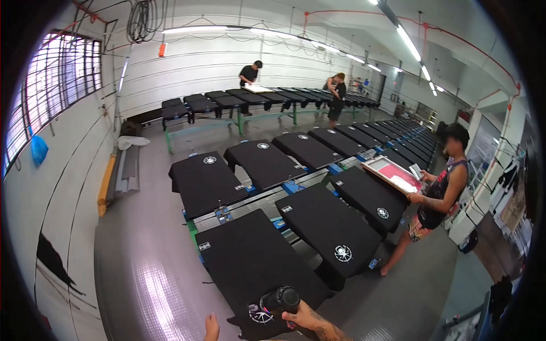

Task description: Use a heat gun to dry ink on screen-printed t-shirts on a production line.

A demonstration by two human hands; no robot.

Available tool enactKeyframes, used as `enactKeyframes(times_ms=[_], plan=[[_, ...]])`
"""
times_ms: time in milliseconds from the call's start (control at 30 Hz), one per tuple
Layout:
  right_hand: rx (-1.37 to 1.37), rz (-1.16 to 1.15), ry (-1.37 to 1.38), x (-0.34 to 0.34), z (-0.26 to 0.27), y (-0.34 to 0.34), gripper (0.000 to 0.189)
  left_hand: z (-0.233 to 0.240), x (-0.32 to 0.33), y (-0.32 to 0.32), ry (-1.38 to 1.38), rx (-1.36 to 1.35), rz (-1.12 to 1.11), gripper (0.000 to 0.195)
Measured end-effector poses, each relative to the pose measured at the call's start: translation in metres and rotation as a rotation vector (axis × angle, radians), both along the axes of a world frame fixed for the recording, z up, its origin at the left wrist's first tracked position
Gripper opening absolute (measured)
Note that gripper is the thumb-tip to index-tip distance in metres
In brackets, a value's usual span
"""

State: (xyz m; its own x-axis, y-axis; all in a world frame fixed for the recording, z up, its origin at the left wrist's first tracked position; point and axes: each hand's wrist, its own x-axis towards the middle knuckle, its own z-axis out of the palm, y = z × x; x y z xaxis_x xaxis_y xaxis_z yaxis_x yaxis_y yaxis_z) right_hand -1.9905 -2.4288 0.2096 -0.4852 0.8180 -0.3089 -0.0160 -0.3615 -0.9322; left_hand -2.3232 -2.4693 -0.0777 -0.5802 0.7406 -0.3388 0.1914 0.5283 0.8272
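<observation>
My right hand [305,317] grips a black handheld dryer [281,299] over the nearest black T-shirt [256,260]. Its nozzle points left and down, just above a round white print [261,316], part of which it hides. That shirt lies flat on a printing pallet, with a small white print [204,246] at its far left corner. Low in the picture, left of the shirt, my left hand [211,327] is partly cut off by the frame's edge. I see nothing in it, but its fingers are mostly hidden.
Another black shirt [328,230] lies just right. A co-worker [443,192] at the right holds a screen frame [390,172] above the pallets. Blue pallet brackets [294,185] line the metal rail. More people stand by the far table. Rolls [128,168] lean against the left wall.
</observation>
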Motion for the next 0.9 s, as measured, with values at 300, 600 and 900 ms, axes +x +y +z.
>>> enactKeyframes(times_ms=[300, 600, 900], plan=[[0.013, -0.265, -0.169, -0.01, 0.026, 0.014, 0.061, 0.065, 0.042, 0.035, 0.297, 0.334, -0.33, 0.036], [-0.098, -0.014, 0.08, -0.016, 0.015, 0.018, 0.058, 0.043, 0.057, 0.0, 0.622, 0.614, -0.348, 0.051], [-0.212, 0.279, 0.358, 0.039, -0.002, 0.01, 0.063, 0.059, 0.072, -0.035, 0.485, 0.304, -0.201, 0.055]])
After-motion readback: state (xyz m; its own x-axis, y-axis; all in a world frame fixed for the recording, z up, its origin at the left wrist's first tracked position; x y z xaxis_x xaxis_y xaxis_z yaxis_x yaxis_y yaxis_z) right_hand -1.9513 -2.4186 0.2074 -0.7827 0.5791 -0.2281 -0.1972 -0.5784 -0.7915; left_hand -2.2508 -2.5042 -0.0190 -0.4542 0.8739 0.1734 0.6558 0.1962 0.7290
